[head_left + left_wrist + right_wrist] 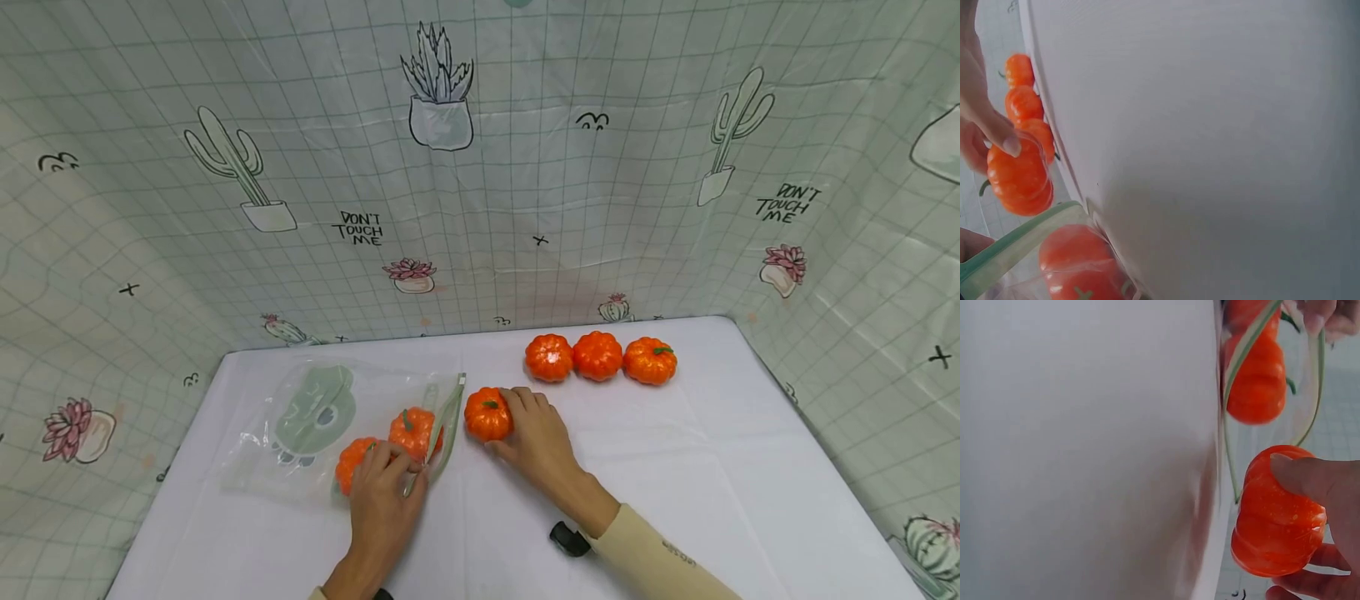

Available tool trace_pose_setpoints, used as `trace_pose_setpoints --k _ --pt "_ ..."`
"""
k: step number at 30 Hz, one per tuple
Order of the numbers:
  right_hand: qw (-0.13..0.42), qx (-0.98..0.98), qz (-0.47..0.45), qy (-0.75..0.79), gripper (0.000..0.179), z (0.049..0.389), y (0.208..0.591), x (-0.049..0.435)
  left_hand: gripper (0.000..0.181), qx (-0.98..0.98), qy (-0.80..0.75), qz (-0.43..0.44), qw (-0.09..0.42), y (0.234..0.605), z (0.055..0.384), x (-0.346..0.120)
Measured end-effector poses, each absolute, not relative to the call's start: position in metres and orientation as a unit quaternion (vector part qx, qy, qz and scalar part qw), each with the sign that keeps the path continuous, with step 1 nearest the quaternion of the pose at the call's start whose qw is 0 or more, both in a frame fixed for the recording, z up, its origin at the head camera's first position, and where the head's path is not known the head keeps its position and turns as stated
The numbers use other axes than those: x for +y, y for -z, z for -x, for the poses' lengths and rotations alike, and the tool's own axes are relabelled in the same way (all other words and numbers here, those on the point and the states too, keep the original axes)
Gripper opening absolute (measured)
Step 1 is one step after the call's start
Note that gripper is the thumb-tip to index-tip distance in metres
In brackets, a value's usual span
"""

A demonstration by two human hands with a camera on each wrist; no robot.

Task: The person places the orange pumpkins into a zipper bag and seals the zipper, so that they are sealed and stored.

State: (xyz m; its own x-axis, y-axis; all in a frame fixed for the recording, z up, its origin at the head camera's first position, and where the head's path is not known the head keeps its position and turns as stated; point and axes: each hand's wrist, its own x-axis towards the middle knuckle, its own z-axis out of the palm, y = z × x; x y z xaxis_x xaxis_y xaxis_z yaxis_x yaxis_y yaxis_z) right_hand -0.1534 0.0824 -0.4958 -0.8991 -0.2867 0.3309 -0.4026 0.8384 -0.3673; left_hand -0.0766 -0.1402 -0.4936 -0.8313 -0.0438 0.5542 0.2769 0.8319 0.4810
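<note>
On tbl [675, 483], clr bag [315, 408], 2 pumpkins [408, 429] inside

The head view is softly and evenly lit, the bench [712, 467] palest and the patterned cloth [495, 183] greyer toward the top of the frame. Small white glints sit on the three orange pumpkins [597, 357] right of centre, and faint glare streaks the clear bag [315, 408] at lower left. Grid lines curve near the side edges. Both wrist views are dimmer and hazier: the bench darkens toward the right edge in the left one, and a soft-edged shadow lies low centre in the right.
</note>
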Motion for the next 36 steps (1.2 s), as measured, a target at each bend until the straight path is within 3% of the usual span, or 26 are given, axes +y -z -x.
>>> trace_pose_setpoints --k 11,36 --pt "0.145 -0.934 -0.229 -0.231 0.078 0.132 0.499 0.068 0.027 -0.909 0.28 0.07 0.3 0.495 0.077 -0.141" --pt "0.167 -0.925 -0.265 -0.216 0.074 0.128 0.506 0.035 0.032 -0.898 0.283 0.099 0.322 0.496 0.079 -0.14"
